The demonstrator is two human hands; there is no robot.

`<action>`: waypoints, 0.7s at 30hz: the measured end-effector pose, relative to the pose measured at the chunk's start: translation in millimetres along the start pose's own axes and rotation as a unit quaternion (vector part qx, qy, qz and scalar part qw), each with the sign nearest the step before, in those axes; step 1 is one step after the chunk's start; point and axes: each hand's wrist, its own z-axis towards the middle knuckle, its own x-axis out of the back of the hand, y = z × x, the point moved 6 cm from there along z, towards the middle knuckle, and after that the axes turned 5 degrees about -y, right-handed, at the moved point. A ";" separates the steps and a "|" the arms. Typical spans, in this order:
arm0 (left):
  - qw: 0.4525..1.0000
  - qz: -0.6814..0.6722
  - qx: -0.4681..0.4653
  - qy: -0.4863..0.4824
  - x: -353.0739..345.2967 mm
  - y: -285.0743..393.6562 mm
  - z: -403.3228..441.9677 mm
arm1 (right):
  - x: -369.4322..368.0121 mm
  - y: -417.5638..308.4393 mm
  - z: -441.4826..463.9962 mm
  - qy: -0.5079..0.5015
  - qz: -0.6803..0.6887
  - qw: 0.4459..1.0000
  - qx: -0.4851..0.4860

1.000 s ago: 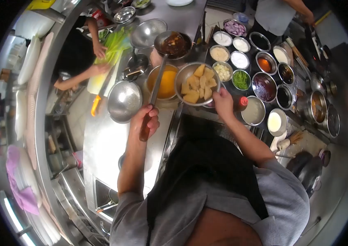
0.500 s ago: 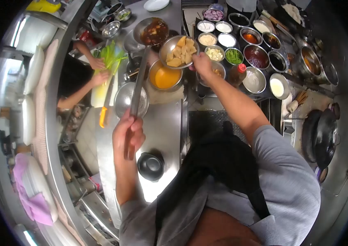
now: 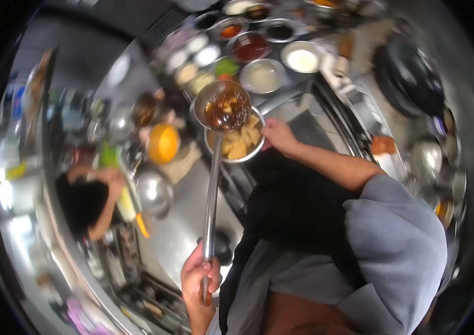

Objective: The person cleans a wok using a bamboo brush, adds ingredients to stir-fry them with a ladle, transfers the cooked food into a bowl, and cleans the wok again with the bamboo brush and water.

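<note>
My left hand (image 3: 199, 276) is closed round the long metal handle of a ladle (image 3: 213, 184). Dark brown sauce with lumps (image 3: 227, 110) fills the ladle's round cup. My right hand (image 3: 280, 137) grips the rim of a metal bowl (image 3: 246, 157) of pale yellow chunks (image 3: 239, 143), which look like potato. From this view the ladle's cup overlaps the far part of that bowl; whether they touch I cannot tell. A small black bowl (image 3: 223, 247) stands on the counter beside my left hand.
Bowls of red sauce (image 3: 249, 47), white liquid (image 3: 300, 57) and chopped greens (image 3: 226, 67) stand at the back. An orange-filled pot (image 3: 164, 143) and a metal bowl (image 3: 154, 192) are left. A co-worker's hands (image 3: 111, 177) are near an orange-handled knife (image 3: 142, 225). A black wok (image 3: 410, 75) is right.
The view has swung to the right. My hands have carried the ladle and the bowl of chunks along, away from the orange-filled pot, and the ladle's cup now overlaps the bowl.
</note>
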 end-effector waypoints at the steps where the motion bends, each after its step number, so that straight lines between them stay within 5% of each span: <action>1: 0.999 0.042 0.024 -0.009 -7.1 -2.0 15.0 | 35.2 -2.9 -15.4 0.033 -0.019 0.999 0.003; 8: 0.942 0.111 0.112 -0.296 -169.4 -36.2 171.2 | 255.3 -58.8 -130.5 0.294 -0.001 0.950 0.103; 11: 0.907 0.054 0.149 -0.390 -271.7 -53.5 242.8 | 327.8 -92.2 -197.3 0.417 -0.037 0.905 0.070; 13: 0.894 0.068 0.181 -0.405 -329.4 -73.1 294.1 | 375.1 -82.7 -234.9 0.466 -0.021 0.880 0.090; 18: 0.862 0.353 0.077 -0.355 -448.2 -133.3 405.9 | 441.1 -44.2 -336.1 0.574 0.029 0.803 0.161; 21: 0.759 0.523 0.001 -0.388 -495.5 -165.5 466.7 | 437.4 -39.1 -385.8 0.634 0.083 0.749 0.174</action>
